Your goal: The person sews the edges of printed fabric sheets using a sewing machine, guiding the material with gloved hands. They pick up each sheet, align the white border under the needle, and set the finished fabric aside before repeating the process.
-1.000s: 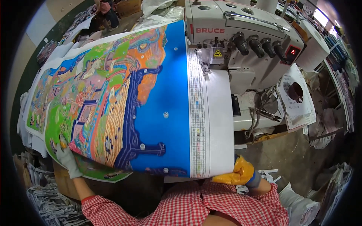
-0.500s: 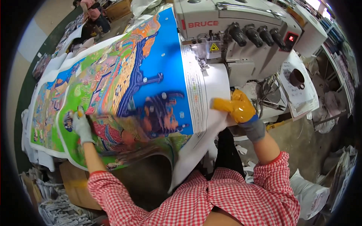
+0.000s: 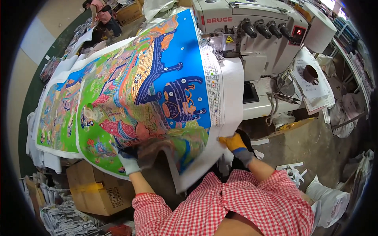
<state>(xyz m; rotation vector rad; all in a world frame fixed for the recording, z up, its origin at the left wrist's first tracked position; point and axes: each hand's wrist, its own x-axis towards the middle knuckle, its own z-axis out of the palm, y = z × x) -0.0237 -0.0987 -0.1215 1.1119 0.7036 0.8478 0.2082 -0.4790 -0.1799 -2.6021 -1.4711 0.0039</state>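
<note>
"What are the hands doing, there closest to us?"

"The pale-gloved left hand (image 3: 128, 162) is at the near fold of the printed cloth (image 3: 185, 47). Its fingers are lost in blur and shadow, so I can't tell whether they're closed on it. The right hand (image 3: 235, 144), in orange, has its fingertips at the white margin (image 3: 232, 90); whether they pinch it, I can't tell either."

"And the cloth itself?"

"It spills off the near side of the worktable (image 3: 260, 111), one corner hanging toward the checked shirt (image 3: 197, 204), and runs up along the left of the sewing machine (image 3: 271, 59). It looks soft enough to buckle, yet with some body, since that fold holds a broad curve. Light by the handful, I'd guess, but inclined to drag. Not fragile, though it might crease."

"Where would you hold it?"

"By the plain margin, with the other hand well apart, supporting the sag. A gloved grip could slip a little."

"Any room?"

"It's tight on the left, where the cardboard box (image 3: 88, 198) sits just below the hanging edge. There's more space over the floor (image 3: 291, 145) on the right. Beyond, that metal foot (image 3: 219, 58) by the margin could snag it. The dark cup (image 3: 310, 74), on papers (image 3: 309, 92), is well apart from it. Farthest off there's a co-worker (image 3: 104, 15) in pink."
</note>
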